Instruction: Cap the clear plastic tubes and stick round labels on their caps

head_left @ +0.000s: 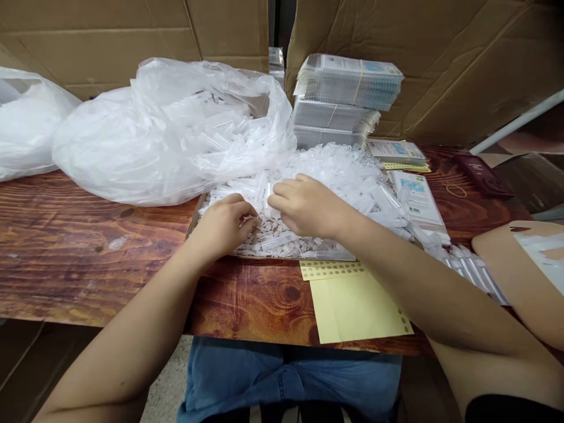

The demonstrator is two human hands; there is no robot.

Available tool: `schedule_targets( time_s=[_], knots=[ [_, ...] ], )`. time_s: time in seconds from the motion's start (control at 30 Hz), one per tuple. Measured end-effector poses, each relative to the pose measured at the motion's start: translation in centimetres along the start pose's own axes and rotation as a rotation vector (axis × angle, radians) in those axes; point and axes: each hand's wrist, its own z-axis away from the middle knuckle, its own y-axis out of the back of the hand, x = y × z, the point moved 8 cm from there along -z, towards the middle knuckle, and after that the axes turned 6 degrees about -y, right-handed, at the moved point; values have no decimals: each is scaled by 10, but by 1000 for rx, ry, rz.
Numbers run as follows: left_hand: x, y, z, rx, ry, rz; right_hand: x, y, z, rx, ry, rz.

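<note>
A shallow cardboard tray (192, 223) is heaped with clear plastic tubes (390, 202) and small white plastic pieces (267, 230). My left hand (225, 226) rests at its left side, thumb and fingers curled together down among the small pieces. What those fingertips pinch, if anything, is hidden. Just to the right, my right hand (308, 205) is closed over the heap. A whitish clear plastic tube (267, 192) shows at its fingertips, upright and partly covered by the fingers.
A large clear bag (118, 147) of tubes spills into the tray from behind. Banded card packs (339, 120) are stacked behind right, near loose cards (418, 200) and a dark red device (482, 175). Yellow sticker sheets (352, 305) lie at the table's front edge. More tubes (476, 270) lie right.
</note>
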Motion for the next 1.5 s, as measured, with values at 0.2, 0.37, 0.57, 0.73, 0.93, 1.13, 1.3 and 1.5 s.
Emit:
schedule_targets(
  time_s=[0.2,0.37,0.57,0.73,0.93,1.13,1.3,1.5],
  knots=[
    [-8,12,3,324,247,771,18,48,53,480,-188,-533],
    [3,-15,5,349,488,1553,-4,54,59,555,-94,-609],
    [18,-21,7,324,537,1724,-12,49,59,626,-60,-574],
    [19,-22,8,278,524,1710,-15,45,64,695,-96,-582],
    [21,-15,7,244,432,1669,-23,47,63,695,-83,-534],
    [32,-19,11,167,411,1774,-30,58,65,772,-60,-562],
    [38,-25,18,116,405,1788,-39,64,69,795,-25,-588],
    [44,-38,24,77,463,1849,-40,55,72,780,-78,-622]
  ],
)
